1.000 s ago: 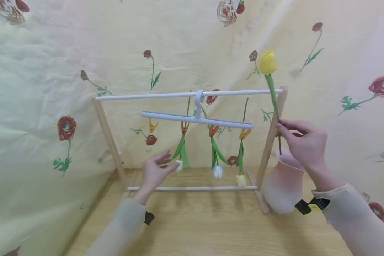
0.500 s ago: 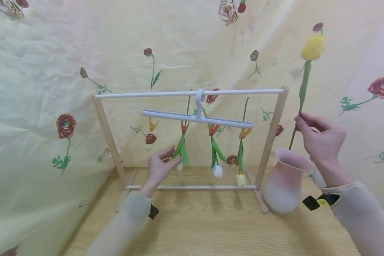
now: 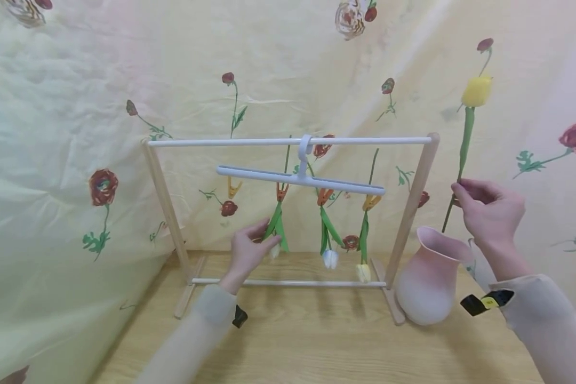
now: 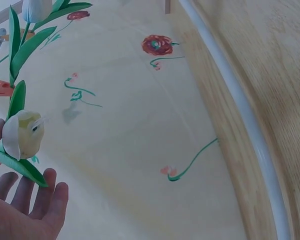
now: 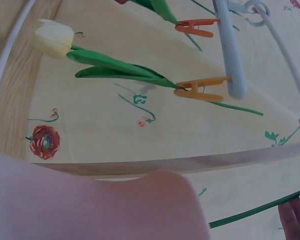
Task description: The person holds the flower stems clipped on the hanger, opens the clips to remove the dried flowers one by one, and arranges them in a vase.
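Observation:
My right hand (image 3: 493,213) pinches the stem of a yellow tulip (image 3: 476,92), holding it bloom up with the stem's lower end just over the mouth of a pink and white vase (image 3: 427,282). At the rack's left side, my left hand (image 3: 250,249) is beside a white tulip (image 4: 24,135) that hangs head down. The thumb is at its petals and the loosely bent fingers are by a leaf, with a gap between thumb and fingers. A pale blue tulip (image 3: 330,259) and a pale yellow tulip (image 3: 363,273) also hang upside down, clipped by their stems.
A white hanger (image 3: 269,175) hangs tilted from the top bar of a wooden rack (image 3: 165,208). Orange clips (image 3: 324,196) on it grip the stems, and a yellow clip (image 3: 233,188) at its left end holds nothing. Flower-printed cloth (image 3: 182,64) surrounds the wooden tabletop (image 3: 307,341).
My right hand has carried the yellow tulip rightward from the rack's post to above the vase, then slightly lower. My left hand has shifted a little right, closer around the white tulip.

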Demonstrator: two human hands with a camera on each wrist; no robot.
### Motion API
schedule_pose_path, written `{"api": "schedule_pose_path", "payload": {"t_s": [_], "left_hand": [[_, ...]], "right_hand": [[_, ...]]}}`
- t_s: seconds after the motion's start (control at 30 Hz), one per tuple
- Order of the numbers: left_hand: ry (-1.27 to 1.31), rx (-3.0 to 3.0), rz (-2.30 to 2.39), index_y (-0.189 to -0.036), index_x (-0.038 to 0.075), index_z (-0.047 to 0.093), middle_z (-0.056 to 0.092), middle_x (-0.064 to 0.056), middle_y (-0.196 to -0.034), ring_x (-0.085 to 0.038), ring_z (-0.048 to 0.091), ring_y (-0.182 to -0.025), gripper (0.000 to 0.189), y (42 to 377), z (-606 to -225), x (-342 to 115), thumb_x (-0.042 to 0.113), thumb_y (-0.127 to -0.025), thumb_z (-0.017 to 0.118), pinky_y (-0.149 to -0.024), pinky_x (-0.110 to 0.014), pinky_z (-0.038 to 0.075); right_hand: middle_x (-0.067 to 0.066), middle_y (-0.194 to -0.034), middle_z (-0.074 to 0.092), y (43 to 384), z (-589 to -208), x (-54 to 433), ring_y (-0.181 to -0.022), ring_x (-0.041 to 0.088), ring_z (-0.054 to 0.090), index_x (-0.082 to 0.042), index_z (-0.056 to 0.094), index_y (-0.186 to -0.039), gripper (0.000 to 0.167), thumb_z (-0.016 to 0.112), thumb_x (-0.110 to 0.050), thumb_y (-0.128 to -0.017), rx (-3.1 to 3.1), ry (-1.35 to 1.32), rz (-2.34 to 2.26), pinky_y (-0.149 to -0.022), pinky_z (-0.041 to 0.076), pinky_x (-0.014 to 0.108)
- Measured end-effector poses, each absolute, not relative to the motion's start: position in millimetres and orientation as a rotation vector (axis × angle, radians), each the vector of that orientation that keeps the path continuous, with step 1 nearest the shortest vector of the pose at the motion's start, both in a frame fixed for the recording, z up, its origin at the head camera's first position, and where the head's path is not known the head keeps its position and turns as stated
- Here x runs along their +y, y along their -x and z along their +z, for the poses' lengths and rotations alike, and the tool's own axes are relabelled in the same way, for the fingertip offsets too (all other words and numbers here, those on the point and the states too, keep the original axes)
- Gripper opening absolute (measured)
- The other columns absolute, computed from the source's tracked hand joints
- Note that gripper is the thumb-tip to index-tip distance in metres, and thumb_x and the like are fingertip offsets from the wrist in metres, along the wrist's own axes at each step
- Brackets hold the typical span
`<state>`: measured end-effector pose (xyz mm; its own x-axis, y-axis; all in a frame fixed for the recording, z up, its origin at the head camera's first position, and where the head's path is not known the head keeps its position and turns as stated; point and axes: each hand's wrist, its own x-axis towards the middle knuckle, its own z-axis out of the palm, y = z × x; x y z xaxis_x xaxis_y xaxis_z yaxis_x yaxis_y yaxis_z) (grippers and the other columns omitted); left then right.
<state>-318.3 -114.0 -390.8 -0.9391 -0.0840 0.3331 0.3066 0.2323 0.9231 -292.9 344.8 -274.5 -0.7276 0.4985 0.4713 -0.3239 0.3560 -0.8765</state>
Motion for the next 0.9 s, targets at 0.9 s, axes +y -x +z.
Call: {"api": "schedule_pose_path", "payload": {"t_s": [0.9], "left_hand": [[0.147, -2.120, -1.768, -0.122, 0.006, 0.079, 0.081, -0.016, -0.112, -0.023, 0.078, -0.096, 0.034, 323.8, -389.2, -102.0, 0.015, -0.089, 0.087, -0.086, -0.030, 0.065]], "right_hand": [[-0.047, -0.076, 0.055, 298.8, -318.9, 361.8, -0.067, -0.022, 0.060, 0.001, 0.071, -0.123, 0.035, 0.073, -0.027, -0.101, -2.325, 0.066, 1.042, -0.067, 0.047, 0.000]]}}
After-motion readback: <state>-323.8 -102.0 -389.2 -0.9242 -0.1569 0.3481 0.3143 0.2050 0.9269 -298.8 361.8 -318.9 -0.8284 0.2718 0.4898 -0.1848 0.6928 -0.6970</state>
